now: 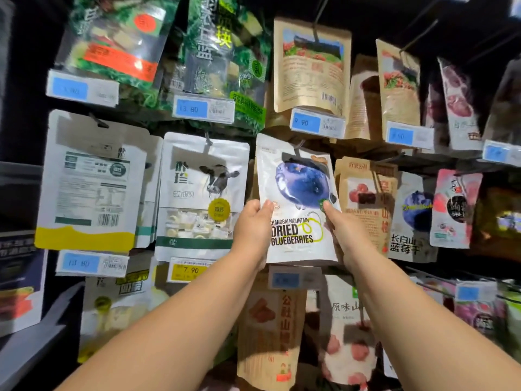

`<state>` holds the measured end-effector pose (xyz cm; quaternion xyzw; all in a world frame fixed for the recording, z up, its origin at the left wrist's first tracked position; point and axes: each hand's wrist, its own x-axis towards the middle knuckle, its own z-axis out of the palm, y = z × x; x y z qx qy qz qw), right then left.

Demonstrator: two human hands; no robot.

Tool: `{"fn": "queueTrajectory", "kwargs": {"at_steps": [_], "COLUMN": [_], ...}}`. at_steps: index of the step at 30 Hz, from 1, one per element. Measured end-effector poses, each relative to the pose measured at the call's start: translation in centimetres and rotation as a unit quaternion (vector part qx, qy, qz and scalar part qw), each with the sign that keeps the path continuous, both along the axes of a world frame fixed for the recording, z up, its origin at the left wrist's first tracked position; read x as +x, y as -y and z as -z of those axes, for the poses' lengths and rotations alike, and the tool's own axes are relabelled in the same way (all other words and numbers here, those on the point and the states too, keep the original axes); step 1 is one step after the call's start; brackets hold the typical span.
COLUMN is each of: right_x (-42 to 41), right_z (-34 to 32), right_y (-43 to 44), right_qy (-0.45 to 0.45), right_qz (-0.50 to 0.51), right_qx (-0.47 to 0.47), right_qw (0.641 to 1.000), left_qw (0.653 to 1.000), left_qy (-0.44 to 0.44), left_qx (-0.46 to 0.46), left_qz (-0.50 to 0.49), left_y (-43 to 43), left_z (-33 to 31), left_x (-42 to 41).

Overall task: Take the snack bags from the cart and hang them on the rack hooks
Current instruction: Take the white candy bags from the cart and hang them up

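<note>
1. The rack (456,165) filled the far wall, with rows of hung bags and blue price tags. The cart was out of view.
2. The dried blueberries bag (298,193) stood upright in the middle row. Its long axis ran top to bottom, leaning slightly left at the top. It sat between a cow-print bag (201,193) on the left and a brown kraft bag (363,198) on the right.
3. The left hand (252,230) gripped the bag's lower left edge, with its thumb on the front and its fingers hidden behind.
4. The right hand (342,235) pinched the lower right edge the same way, thumb tip on the print. Both hands were about level and equally near the bag.
5. The hook (298,148) showed as a dark wire at the bag's top slot, straight above the two grips and farther from the person. Whether the wire already ran through the slot could not be told.
6. Judgement: with the grips low and the slot high, the next move probably depended on pushing the top of the bag away along the hook while keeping it square.
</note>
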<state>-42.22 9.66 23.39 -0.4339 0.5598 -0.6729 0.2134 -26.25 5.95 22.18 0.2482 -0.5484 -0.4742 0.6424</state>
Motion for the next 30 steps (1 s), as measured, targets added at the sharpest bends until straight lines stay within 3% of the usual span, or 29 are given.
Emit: {"fn": "queueTrajectory", "kwargs": {"at_steps": [3, 10, 15, 21, 30], "right_x": [-0.5, -1.8, -3.4, -7.3, -10.0], "right_z": [-1.0, -1.8, 0.3, 5.3, 17.7], "right_y": [-2.2, -5.8, -8.6, -13.8, -30.5], "right_qy": [-0.027, -0.076, -0.041, -0.032, 0.044], "right_qz": [0.014, 0.081, 0.103, 0.216, 0.365], "right_qx": [-0.023, -0.064, -0.052, -0.035, 0.028], "right_qw": [0.999, 0.992, 0.992, 0.975, 0.929], "left_qw": [0.999, 0.994, 0.99, 0.98, 0.905], "left_qy": [-0.002, 0.009, 0.027, 0.097, 0.264], "left_qx": [-0.008, -0.095, -0.048, -0.026, -0.034], "left_qz": [0.051, 0.06, 0.127, 0.174, 0.333], "left_y": [-1.6, -5.5, -5.6, -7.9, -18.2], "left_z": [-0.4, -0.6, 1.3, 4.7, 17.8], "left_x": [0.0, -0.9, -3.2, -8.4, -17.6]}}
